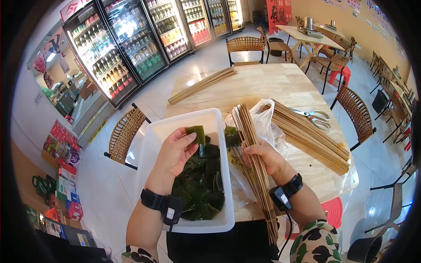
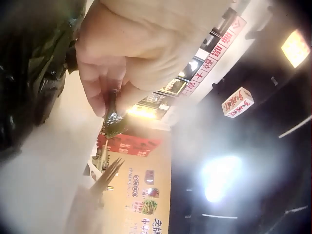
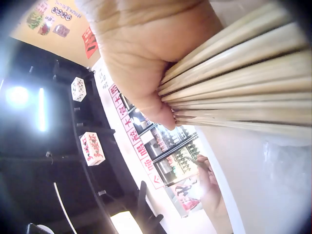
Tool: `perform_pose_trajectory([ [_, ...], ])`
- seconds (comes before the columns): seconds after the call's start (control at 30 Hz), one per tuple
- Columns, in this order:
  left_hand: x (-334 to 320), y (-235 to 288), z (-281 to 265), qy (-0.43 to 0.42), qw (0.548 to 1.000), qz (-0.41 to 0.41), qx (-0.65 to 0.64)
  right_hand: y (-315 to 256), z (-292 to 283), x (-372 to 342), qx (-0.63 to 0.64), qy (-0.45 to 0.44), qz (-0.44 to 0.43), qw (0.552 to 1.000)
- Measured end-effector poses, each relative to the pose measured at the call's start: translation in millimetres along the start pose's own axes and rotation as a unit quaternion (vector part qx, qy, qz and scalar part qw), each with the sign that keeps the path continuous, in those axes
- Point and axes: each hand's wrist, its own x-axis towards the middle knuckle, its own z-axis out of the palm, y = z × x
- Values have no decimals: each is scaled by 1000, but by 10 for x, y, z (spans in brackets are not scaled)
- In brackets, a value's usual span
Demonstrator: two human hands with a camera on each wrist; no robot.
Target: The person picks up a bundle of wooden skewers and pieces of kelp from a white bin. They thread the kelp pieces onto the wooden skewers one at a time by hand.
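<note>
Head view: the left hand (image 1: 176, 151) is above the tub (image 1: 228, 184), its fingers nearly closed, pinching a green piece (image 1: 198, 133) inside the rim line. More green pieces (image 1: 201, 177) lie in the tub below. The tub's left side reaches past the left edge of the bench (image 1: 267, 81). The right hand (image 1: 268, 160) curls its fingers round the held skewers (image 1: 263, 188), which slant just beside the tub's right rim and run down past the bench's near edge. Right of them come the bag (image 1: 263, 120), the second bundle (image 1: 311, 140), ending near the right edge, and the scissors (image 1: 318, 118). A third bundle (image 1: 204, 84) lies at the far left edge, with a stretch of wood between it and the bag.

Left wrist view: thumb and fingers meet on the green piece, which hangs with space below it; blurred skewer tips stand well apart.

Right wrist view: the fingers wrap the held skewers tightly; the left hand shows beyond, past a pale edge.
</note>
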Motion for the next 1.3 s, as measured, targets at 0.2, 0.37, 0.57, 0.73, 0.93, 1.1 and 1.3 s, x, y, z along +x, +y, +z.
perform_pose_trajectory([
  [0.2, 160, 26, 286, 2, 996, 43, -74, 12, 4, 0, -19, -3, -5, 1000],
  [0.37, 321, -161, 510, 13, 995, 95, -13, 16, 5, 23, -24, -15, -4, 1000],
  [0.57, 365, -187, 514, 38, 990, 130, 50, 17, -26, 17, -41, -26, 19, 999],
  [0.73, 363, -213, 601, 39, 987, 150, 51, 27, 43, -2, -77, -36, 38, 996],
  [0.93, 347, -197, 608, 19, 988, 152, 36, 4, 69, -16, -80, -34, 33, 996],
  [1.1, 320, -191, 636, 12, 984, 176, 14, 21, 46, -1, -74, -37, 35, 996],
  [1.3, 289, -163, 638, -5, 980, 184, 76, 33, 25, 12, -72, -29, 37, 996],
])
